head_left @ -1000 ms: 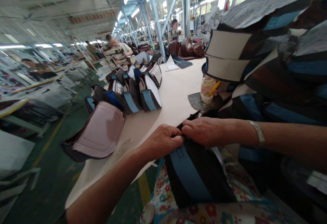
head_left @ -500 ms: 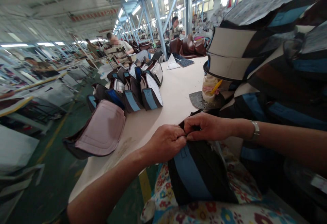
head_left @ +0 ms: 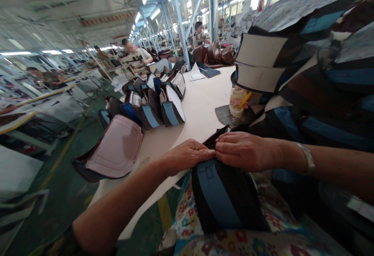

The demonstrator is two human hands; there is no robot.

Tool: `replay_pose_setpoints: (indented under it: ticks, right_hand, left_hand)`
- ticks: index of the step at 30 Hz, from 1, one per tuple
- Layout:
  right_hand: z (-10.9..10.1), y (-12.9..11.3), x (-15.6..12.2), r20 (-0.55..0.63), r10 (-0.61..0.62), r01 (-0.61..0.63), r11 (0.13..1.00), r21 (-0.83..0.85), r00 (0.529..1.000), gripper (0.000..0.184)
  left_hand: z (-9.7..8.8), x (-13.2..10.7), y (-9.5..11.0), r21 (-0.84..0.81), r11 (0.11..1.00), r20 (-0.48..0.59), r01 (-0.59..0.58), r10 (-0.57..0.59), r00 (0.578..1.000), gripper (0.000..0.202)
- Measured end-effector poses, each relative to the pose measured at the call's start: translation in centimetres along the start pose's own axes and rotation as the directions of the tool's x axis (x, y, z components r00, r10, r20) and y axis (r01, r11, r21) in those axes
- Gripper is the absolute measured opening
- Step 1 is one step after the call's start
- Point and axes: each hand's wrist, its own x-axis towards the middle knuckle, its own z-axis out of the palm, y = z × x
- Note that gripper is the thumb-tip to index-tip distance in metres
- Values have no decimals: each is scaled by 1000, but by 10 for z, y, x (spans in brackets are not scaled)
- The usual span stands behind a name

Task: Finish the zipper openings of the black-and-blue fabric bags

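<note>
A dark bag piece [head_left: 242,197] with a blue strip down its side rests on my lap, over a floral apron [head_left: 189,217]. My left hand [head_left: 191,152] pinches the upper edge of the bag piece, thumb and fingers pressed together. Right beside it, my right hand [head_left: 248,150] has its fingers closed over the same edge, and a metal bracelet [head_left: 306,158] circles that wrist. Both sets of fingertips meet at the top of the blue strip. The part of the edge under the fingers is hidden.
Several similar bag pieces [head_left: 150,113] stand on the white table [head_left: 198,96], with a pink panel piece [head_left: 115,147] at its left edge. A glue pot [head_left: 238,102] holding a yellow-handled tool sits on a dark board [head_left: 224,115]. Bag pieces [head_left: 260,51] are piled high at right.
My right hand has turned so that its back faces up more, its fingers lying over the edge. The left fingers have straightened somewhat. The bag piece stays on my lap.
</note>
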Motion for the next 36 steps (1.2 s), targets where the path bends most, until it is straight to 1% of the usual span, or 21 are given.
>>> replay_pose_setpoints:
  ticks: [2, 4, 5, 6, 7, 8, 9, 10, 11, 13, 15, 16, 18, 20, 21, 24, 26, 28, 30, 34, 36]
  right_hand:
    - [-1, -6, -4, -19, 22, -20, 997, 77, 1000, 22]
    - [-1, -10, -7, -76, 143, -115, 950, 292, 987, 21]
    - [-2, -10, -7, -83, 235, -179, 888, 423, 969, 21]
    - [-3, -9, -7, -57, 328, -246, 802, 545, 943, 22]
    - [-4, -6, -7, 0, 399, -307, 706, 639, 917, 25]
    - [-5, -3, -6, 80, 425, -355, 621, 699, 902, 28]
    - [-6, 0, -4, 161, 409, -386, 561, 732, 898, 30]
    - [-6, 4, -2, 224, 366, -400, 528, 749, 903, 31]
    - [-6, 7, 0, 266, 314, -399, 518, 757, 912, 30]
    - [-5, 10, 3, 278, 242, -367, 530, 765, 929, 27]
    - [-2, 11, 4, 252, 258, -354, 521, 777, 933, 26]
    - [0, 11, 4, 246, 281, -360, 497, 790, 928, 26]
    - [1, 11, 1, 259, 306, -374, 420, 827, 916, 29]
    - [0, 13, -2, 281, 302, -379, 339, 861, 911, 31]
    - [-2, 14, -3, 291, 294, -378, 306, 874, 910, 31]
    - [-8, 17, -4, 328, 282, -398, 243, 885, 902, 29]
    - [-11, 17, -2, 374, 288, -438, 199, 877, 882, 29]
    - [-14, 17, 1, 417, 307, -477, 155, 865, 856, 32]
    - [-16, 16, 5, 441, 310, -500, 147, 853, 842, 36]
    - [-16, 15, 12, 439, 267, -496, 208, 843, 858, 31]
    - [-14, 13, 14, 423, 277, -482, 197, 854, 863, 29]
  left_hand:
    - [1, -2, 1, 55, 998, 64, -35, 31, 997, 44]
    - [3, -4, 2, 172, 981, 53, -90, 82, 995, 40]
    - [4, -5, 3, 244, 962, 33, -119, 114, 993, 37]
    - [6, -6, 4, 314, 938, 13, -145, 148, 989, 34]
    - [8, -7, 6, 374, 913, -4, -163, 177, 984, 32]
    - [10, -8, 6, 418, 891, -14, -175, 198, 980, 30]
    - [12, -8, 7, 450, 874, -19, -184, 215, 976, 29]
    - [14, -8, 8, 475, 859, -22, -192, 230, 973, 29]
    - [15, -8, 8, 499, 843, -23, -200, 244, 970, 29]
    - [15, -7, 7, 533, 819, -25, -211, 265, 964, 29]
    - [11, -8, 6, 521, 830, -16, -201, 245, 969, 33]
    - [8, -9, 6, 486, 854, -3, -188, 217, 976, 36]
    - [0, -12, 7, 381, 910, 32, -164, 164, 986, 43]
    - [-7, -14, 9, 320, 935, 60, -151, 139, 988, 45]
    - [-10, -15, 11, 330, 933, 64, -146, 133, 989, 44]
    - [-15, -15, 15, 442, 889, 68, -118, 98, 993, 39]
    - [-17, -14, 16, 478, 867, 108, -139, 100, 989, 36]
    - [-17, -13, 15, 466, 865, 154, -188, 130, 980, 34]
    - [-17, -14, 14, 444, 871, 157, -210, 155, 975, 31]
    - [-12, -14, 15, 443, 881, 93, -166, 139, 986, 28]
    - [-9, -13, 16, 431, 888, 75, -160, 141, 987, 30]
